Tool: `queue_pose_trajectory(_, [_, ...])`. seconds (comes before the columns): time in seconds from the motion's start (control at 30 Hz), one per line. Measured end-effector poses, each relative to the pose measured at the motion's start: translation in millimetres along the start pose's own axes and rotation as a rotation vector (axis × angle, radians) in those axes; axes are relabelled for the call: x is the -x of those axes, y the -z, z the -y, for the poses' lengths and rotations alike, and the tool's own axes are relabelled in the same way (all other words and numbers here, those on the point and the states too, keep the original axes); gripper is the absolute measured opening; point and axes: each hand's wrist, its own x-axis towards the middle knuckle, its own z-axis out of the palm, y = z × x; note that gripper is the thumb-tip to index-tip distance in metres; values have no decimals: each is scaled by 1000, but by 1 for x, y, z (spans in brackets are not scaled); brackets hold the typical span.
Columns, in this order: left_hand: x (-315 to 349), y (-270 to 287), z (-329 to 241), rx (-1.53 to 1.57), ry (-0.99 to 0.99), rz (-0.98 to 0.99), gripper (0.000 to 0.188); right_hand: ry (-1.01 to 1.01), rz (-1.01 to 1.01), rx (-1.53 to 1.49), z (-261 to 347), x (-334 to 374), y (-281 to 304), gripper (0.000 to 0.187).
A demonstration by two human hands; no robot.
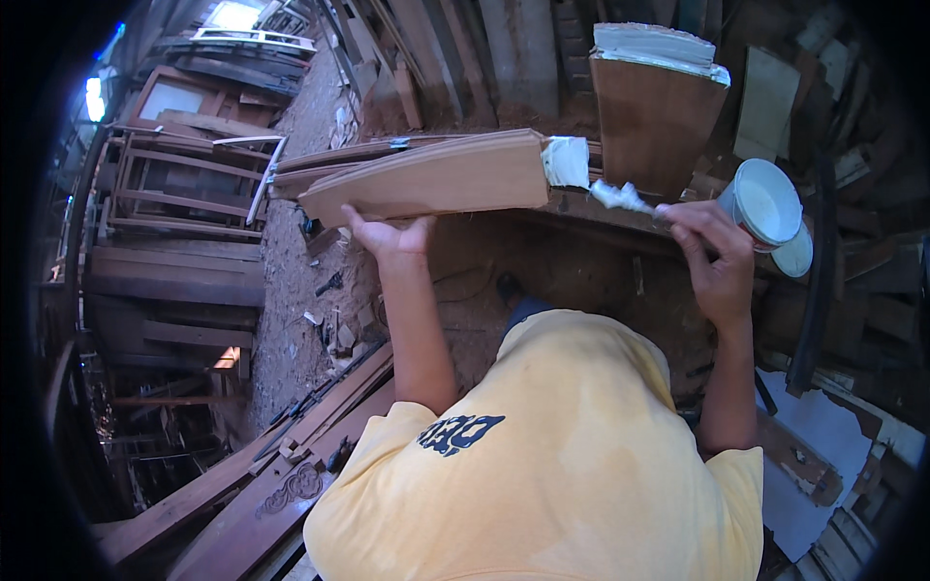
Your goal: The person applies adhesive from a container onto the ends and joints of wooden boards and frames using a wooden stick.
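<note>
My left hand (pixel 392 232) supports a wooden board (pixel 436 184) from below, thumb up along its near face and palm under its lower edge. White paste (pixel 566 162) coats the board's right end. In my right hand (pixel 715 247) is a thin applicator (pixel 630 198), its tip thickly covered with the same paste, so its exact kind cannot be made out. That tip is just right of the coated end, slightly apart from it. Close beyond my right hand stands a bucket (pixel 767 203) of white paste, partly hidden by the hand.
A brown panel (pixel 649 126) with a white-coated far edge stands beyond my right hand. More boards (pixel 315 165) lie behind the held one. Wooden frames (pixel 184 184) are stacked at left, a carved plank (pixel 291 489) lies at lower left, and a pale sheet (pixel 809 455) at lower right.
</note>
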Motion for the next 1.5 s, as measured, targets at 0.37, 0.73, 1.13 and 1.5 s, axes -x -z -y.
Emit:
queue_pose_trajectory(0.37, [-27, -5, -13, 366, 202, 639, 38, -220, -17, -282, 30, 4, -23, 17])
queue_pose_trajectory(0.73, [-28, -17, -16, 473, 244, 783, 30, 113, -30, 211, 21, -12, -1, 21])
queue_pose_trajectory(1.13, [-27, -10, -20, 413, 154, 700, 38, 115, 41, -9, 28, -4, 2, 27])
queue_pose_trajectory(1.5, [13, -40, -6, -69, -309, -19, 92, -122, -165, 455, -40, 3, 50, 15])
